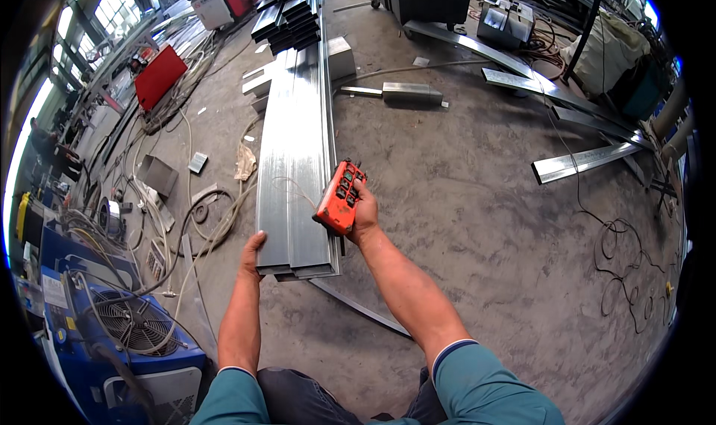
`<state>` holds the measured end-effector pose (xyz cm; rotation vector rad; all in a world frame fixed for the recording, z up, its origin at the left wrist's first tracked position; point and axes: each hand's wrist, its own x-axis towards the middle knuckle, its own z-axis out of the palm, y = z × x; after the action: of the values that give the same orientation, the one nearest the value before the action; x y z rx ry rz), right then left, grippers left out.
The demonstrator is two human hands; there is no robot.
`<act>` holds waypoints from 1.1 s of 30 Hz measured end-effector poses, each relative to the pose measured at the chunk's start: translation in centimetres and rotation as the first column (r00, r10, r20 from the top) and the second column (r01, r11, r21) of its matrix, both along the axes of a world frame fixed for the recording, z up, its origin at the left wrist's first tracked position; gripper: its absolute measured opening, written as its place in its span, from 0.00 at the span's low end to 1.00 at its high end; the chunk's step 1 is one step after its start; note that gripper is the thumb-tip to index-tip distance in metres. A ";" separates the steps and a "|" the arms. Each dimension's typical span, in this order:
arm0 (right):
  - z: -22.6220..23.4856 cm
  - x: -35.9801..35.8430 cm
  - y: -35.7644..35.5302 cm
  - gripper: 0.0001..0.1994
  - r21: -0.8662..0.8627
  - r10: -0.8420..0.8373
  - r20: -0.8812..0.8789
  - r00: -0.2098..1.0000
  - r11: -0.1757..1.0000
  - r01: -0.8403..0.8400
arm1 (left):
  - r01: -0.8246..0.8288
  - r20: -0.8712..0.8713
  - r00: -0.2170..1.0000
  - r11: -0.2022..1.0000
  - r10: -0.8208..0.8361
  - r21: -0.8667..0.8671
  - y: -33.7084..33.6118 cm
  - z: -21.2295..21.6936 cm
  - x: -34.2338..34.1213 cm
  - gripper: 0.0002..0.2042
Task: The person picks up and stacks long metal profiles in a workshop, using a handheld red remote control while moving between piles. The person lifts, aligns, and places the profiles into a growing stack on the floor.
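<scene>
The right hand (364, 210) is clamped on a red remote (337, 215) at the right edge of the metal beams (294, 171), thumb near the buttons (341, 192), presumably for ready pressing. I observe the left hand (253, 255) touching their near left corner, likely steadying them; hidden fingers leave its grip unclear.

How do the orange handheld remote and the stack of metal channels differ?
The orange remote is small and blocky; the stack of metal channels is far longer. The remote has dark buttons; the stack is plain, shiny silver. The right hand grips the remote, while the left hand touches the stack's near left edge. Each has a hand on it.
</scene>
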<state>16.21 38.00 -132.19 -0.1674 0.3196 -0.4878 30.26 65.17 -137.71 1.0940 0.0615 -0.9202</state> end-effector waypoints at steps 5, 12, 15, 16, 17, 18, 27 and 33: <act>1.9 -0.8 -2.5 0.20 0.014 0.075 0.261 0.962 0.997 -0.082 | 0.062 0.061 0.996 0.998 -0.061 -0.012 -1.5 2.6 -0.2 0.26; 2.6 -0.9 -2.7 0.13 0.023 -0.070 0.091 0.993 0.997 0.068 | 0.085 0.052 0.995 0.996 -0.085 0.000 -3.3 5.3 -1.1 0.26; 1.9 -1.5 -3.1 0.13 0.042 -0.066 0.081 0.995 0.997 0.062 | 0.082 0.046 0.996 0.997 -0.082 -0.002 -4.1 6.0 -1.6 0.22; 1.8 -1.6 -3.1 0.13 0.037 -0.074 0.075 0.994 0.997 0.071 | 0.075 0.047 0.996 0.997 -0.075 0.005 -4.1 5.9 -1.6 0.22; 1.7 -1.6 -3.1 0.13 0.031 -0.082 0.070 0.994 0.996 0.080 | 0.068 0.048 0.996 0.998 -0.069 0.012 -4.1 5.7 -1.5 0.22; 1.6 -1.7 -3.1 0.13 0.040 -0.082 0.060 0.995 0.996 0.080 | 0.064 0.047 0.997 0.998 -0.065 0.022 -4.2 5.6 -1.5 0.22; 2.7 -2.0 -2.4 0.13 0.032 -0.040 0.071 0.997 0.999 0.038 | 0.068 0.014 0.998 0.998 -0.068 -0.002 -3.3 6.3 -1.1 0.23; 1.7 -1.7 -3.0 0.12 0.021 -0.068 0.025 0.997 0.997 0.068 | 0.085 0.029 0.996 0.996 -0.085 0.012 -3.6 5.8 -0.9 0.23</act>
<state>14.55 35.02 -130.46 -0.1305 0.3058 -0.5536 29.39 61.56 -131.89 1.1274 -0.0046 -0.9807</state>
